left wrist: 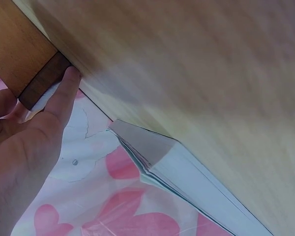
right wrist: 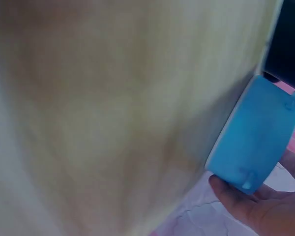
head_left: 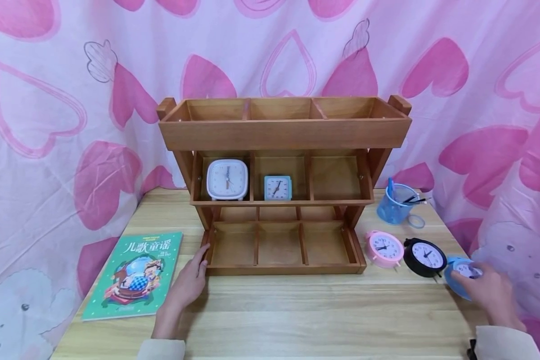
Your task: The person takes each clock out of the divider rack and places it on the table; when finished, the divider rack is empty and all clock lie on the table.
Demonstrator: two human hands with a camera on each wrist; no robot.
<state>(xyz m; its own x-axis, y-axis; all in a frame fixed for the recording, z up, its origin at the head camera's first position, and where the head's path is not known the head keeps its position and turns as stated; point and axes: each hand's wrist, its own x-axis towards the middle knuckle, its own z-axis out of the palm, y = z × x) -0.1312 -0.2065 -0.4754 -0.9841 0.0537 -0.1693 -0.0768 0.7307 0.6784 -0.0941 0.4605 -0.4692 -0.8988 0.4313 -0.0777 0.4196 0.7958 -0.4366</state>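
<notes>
My right hand (head_left: pixel 490 290) grips a round blue alarm clock (right wrist: pixel 258 135) at the table's right side, thumb and fingers about its casing. In the head view the hand hides part of that clock. Left of it sit a black alarm clock (head_left: pixel 425 257) and a pink alarm clock (head_left: pixel 384 248). My left hand (head_left: pixel 189 280) touches the lower left side of a wooden tiered shelf (head_left: pixel 283 135) with extended fingers. On the middle tier, a white square clock (head_left: pixel 227 180) occupies the left compartment and a small teal clock (head_left: pixel 277 188) the centre one.
A green picture book (head_left: pixel 135 275) lies left of the shelf. Behind the pink clock stands a blue mesh pen cup (head_left: pixel 396 205) with pens, a ring of tape (head_left: pixel 416 221) beside it. A pink heart-patterned curtain (head_left: pixel 270 50) hangs behind the wooden table (head_left: pixel 319 315).
</notes>
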